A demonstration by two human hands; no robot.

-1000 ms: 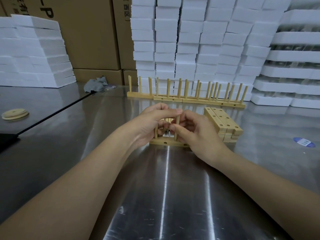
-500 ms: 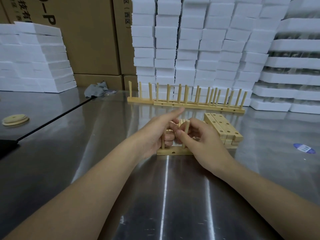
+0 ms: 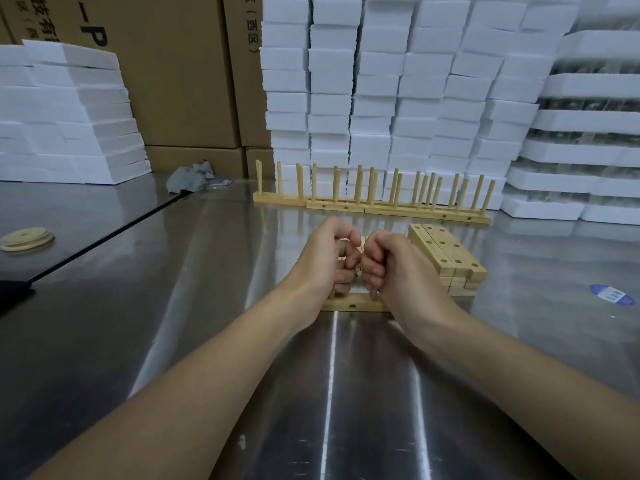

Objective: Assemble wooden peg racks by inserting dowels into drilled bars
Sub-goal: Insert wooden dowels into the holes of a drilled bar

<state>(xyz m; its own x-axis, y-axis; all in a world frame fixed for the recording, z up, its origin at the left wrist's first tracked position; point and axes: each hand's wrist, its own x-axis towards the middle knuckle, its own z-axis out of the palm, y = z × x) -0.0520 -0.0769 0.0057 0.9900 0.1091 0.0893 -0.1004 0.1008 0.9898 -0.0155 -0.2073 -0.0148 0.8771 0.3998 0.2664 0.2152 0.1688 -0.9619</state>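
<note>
Head view: both fists work over the drilled bar, which lies on the counter just beside the spare bar stack. Left hand has its fingers clenched round the left dowel, right hand round the right dowel. Best play, I'd say: press straight down, dowels vertical, even pressure, so nothing jams crooked.

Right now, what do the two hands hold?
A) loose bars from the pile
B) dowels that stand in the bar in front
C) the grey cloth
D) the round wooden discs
B: the left hand and the right hand are both curled round upright dowels, whose lower ends sit in the drilled bar.
</note>
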